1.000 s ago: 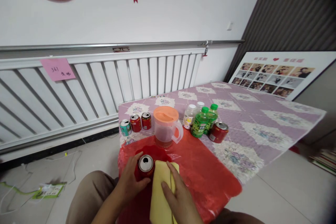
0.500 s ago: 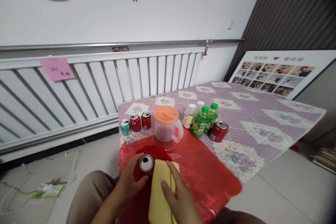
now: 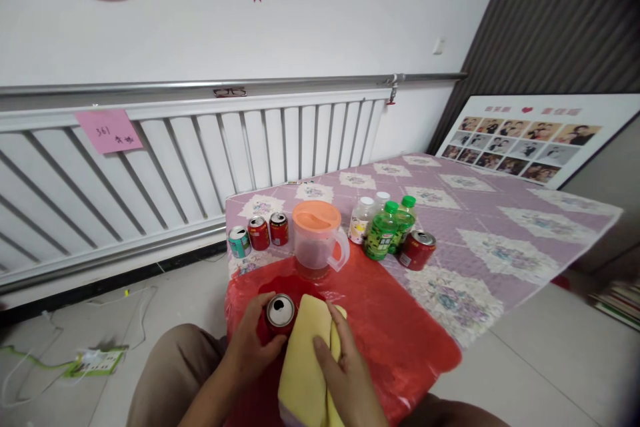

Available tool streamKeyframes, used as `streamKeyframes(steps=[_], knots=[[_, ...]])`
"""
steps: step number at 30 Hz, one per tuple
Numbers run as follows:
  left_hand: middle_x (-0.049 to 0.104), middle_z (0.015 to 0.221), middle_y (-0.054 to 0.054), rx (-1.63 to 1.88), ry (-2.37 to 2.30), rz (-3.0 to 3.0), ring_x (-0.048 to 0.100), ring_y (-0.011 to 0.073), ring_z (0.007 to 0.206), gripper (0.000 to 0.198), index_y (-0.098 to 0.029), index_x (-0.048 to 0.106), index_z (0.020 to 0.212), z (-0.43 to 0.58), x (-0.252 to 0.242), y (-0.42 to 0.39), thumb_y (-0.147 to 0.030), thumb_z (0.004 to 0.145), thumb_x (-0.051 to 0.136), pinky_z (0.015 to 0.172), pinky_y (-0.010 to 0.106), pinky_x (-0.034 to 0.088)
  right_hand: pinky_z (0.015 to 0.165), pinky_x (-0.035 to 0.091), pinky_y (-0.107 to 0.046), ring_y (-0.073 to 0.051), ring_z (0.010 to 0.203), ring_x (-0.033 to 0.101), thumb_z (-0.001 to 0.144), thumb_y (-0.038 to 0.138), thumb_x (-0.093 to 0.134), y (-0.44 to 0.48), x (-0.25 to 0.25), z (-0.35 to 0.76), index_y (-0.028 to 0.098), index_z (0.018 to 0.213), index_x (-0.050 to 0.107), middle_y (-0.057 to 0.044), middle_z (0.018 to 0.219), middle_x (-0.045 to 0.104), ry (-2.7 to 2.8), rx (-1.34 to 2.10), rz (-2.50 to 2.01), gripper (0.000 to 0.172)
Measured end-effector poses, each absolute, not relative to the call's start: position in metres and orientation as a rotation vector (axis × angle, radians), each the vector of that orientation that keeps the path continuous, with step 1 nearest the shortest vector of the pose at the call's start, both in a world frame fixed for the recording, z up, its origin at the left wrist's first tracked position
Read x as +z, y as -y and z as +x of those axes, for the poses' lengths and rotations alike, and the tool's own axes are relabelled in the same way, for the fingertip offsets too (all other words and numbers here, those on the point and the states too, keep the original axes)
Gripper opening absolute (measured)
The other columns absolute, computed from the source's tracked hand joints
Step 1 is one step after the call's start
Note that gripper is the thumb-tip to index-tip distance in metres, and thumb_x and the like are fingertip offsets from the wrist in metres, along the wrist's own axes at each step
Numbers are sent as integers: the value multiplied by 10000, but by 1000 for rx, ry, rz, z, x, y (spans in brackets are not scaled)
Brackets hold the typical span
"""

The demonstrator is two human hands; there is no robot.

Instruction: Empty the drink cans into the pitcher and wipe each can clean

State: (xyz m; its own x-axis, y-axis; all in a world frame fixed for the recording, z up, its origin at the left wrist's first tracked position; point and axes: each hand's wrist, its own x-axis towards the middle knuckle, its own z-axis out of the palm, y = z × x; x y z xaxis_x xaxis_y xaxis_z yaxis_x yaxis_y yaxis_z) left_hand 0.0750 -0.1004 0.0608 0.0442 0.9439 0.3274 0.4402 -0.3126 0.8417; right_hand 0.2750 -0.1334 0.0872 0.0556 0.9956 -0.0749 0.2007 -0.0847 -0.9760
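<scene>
My left hand [image 3: 255,340] is wrapped round a red drink can [image 3: 280,315] with a silver top. The can stands upright over a red plate [image 3: 295,288] on a red plastic sheet [image 3: 390,327]. My right hand [image 3: 345,373] presses a yellow cloth [image 3: 305,360] against the can's right side, fingers closed on the cloth. Behind them stands a clear jug with an orange lid [image 3: 316,239].
Three small cans [image 3: 259,235] stand at the table's far left corner. Green-capped bottles [image 3: 386,230], a white-capped bottle [image 3: 361,220] and a tilted red can [image 3: 416,250] sit right of the jug on the purple quilted cover [image 3: 480,227]. A radiator cover lines the wall; cables lie on the floor.
The yellow cloth has slid up a little along the can's side with my right hand. The can and my left hand stay almost where they were.
</scene>
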Motion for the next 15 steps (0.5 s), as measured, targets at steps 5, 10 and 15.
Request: streamKeyframes(steps=[5,10,15], knots=[[591,1271,108,1242,-1423,1801,564,304,1185,613,-217,501,1254,77,60,101,-173,675,696,1037,522,444,1092,398,-417,-250,1346,443,876,432,490,130,80,273,165,1436,373,-135,1482,439,1324,1126,-1471,631],[520,1378,120,1225,-1405,1839,487,335,1280,721,-228,444,1339,73,58,104,-174,664,691,1084,554,385,1141,320,-434,-242,1382,389,870,399,504,127,66,275,161,1420,406,-139,1461,469,1385,1067,-1499,607],[361,1523,97,1129,-1303,1828,326,313,1409,865,-245,286,1460,69,74,101,-68,657,553,1161,571,254,1149,304,-440,-238,1392,371,890,415,484,129,64,277,170,1435,377,-133,1495,422,1382,1075,-1467,607]])
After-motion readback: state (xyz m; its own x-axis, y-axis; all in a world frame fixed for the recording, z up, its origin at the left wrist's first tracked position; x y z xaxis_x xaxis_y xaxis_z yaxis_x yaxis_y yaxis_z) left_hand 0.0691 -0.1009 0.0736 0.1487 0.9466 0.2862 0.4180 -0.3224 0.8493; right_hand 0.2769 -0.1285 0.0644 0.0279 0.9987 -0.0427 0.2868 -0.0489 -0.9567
